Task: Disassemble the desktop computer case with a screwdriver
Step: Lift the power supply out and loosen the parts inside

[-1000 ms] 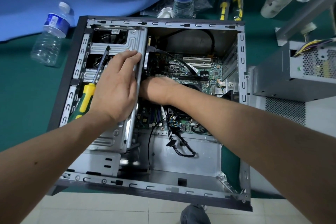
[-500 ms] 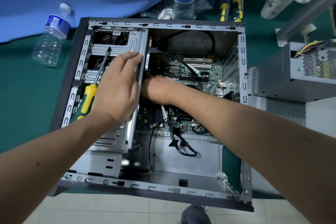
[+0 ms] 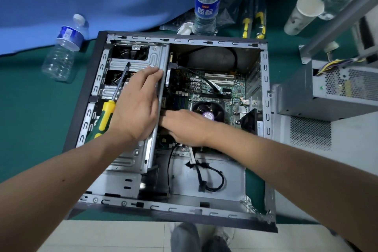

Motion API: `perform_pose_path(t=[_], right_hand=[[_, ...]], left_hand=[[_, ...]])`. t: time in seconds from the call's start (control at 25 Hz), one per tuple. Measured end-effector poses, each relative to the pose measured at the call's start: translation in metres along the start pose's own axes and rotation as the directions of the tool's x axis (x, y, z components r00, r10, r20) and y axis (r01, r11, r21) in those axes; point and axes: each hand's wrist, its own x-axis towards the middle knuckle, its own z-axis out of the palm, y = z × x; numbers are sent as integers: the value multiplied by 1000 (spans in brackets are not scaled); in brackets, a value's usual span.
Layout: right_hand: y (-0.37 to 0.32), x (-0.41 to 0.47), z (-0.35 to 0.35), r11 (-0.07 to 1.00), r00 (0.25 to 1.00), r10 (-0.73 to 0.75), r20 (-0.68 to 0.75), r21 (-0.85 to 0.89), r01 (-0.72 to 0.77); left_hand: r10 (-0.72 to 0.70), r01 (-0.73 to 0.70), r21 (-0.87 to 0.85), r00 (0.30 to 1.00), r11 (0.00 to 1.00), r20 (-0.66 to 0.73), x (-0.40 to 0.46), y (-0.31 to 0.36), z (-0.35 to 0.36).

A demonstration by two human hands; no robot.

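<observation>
The open desktop computer case (image 3: 184, 41) lies on its side on the green mat. My left hand (image 3: 136, 106) rests flat on the silver drive cage (image 3: 133, 63), fingertips at the cage's right edge. A yellow-and-green screwdriver (image 3: 106, 113) is tucked under its palm, shaft pointing away from me. My right hand (image 3: 186, 127) reaches inside the case over the motherboard (image 3: 204, 92), just below the CPU fan (image 3: 206, 110). Its fingers disappear under the cage's edge, so what they touch is hidden. Loose black cables (image 3: 208, 178) lie on the case floor.
A removed power supply (image 3: 331, 88) sits on a white perforated panel (image 3: 311, 135) at the right. One water bottle (image 3: 206, 6) stands behind the case, another (image 3: 63, 51) lies at the left. A paper cup (image 3: 304, 13) and yellow-handled tools (image 3: 253, 24) are at the back.
My right hand has slid down and toward me along the cage's edge, uncovering the CPU fan. The left hand and screwdriver stay in place on the drive cage.
</observation>
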Motion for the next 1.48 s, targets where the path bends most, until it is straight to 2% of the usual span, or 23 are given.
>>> perform_pose_path(t=[0.08,0.16,0.28,0.4,0.52,0.68,0.8,0.88,0.96,1.0,1.08,1.16,1.24,1.36,1.4,1.44,1.48], right_hand=[[-8,-19,6,963,994,79,-74,264,-57],[-16,-36,10,827,958,253,-137,544,-141],[-21,-49,-3,594,823,527,-214,785,-176],[-18,-50,-37,464,679,686,-261,876,-131],[-15,-50,-68,325,515,825,-231,941,-98],[-27,-57,-102,262,421,879,-222,964,-38],[-40,-69,-127,236,350,903,-249,969,81],[-47,-75,-144,223,305,915,-265,961,165],[-51,-80,-158,219,277,919,-280,948,232],[-53,-81,-164,224,268,918,-292,940,257],[-55,-81,-175,228,257,915,-312,923,309],[-59,-81,-181,203,253,917,-309,906,372],[-62,-82,-189,149,231,932,-279,877,457],[-68,-91,-199,72,224,949,-221,846,529],[-71,-95,-200,65,248,947,-202,881,469],[-74,-101,-201,87,273,945,-179,944,317],[-76,-108,-200,148,285,945,-163,986,75]], left_hand=[[3,-3,-1,1000,1000,1,0,0,-1],[10,-10,-2,1000,1000,3,0,0,-1],[14,-14,-5,1000,1000,9,0,0,-2],[4,-3,-16,1000,1000,31,1,3,-6],[4,0,-64,998,998,64,1,4,-11],[-8,18,-85,993,996,117,0,6,-16],[-65,86,-120,984,989,168,0,12,-25],[-126,176,-213,966,961,228,8,21,-36],[-193,300,-363,933,882,304,16,37,-54],[-163,306,-441,929,844,332,17,46,-62],[49,177,-556,929,812,367,16,68,-78],[226,-1,-500,892,866,391,10,88,-86],[277,-126,-415,904,901,326,10,100,-89],[172,-23,-456,942,889,288,21,105,-103],[130,23,-481,951,876,282,25,102,-109],[94,66,-517,956,853,278,28,97,-116],[69,108,-553,955,827,289,30,92,-123]])
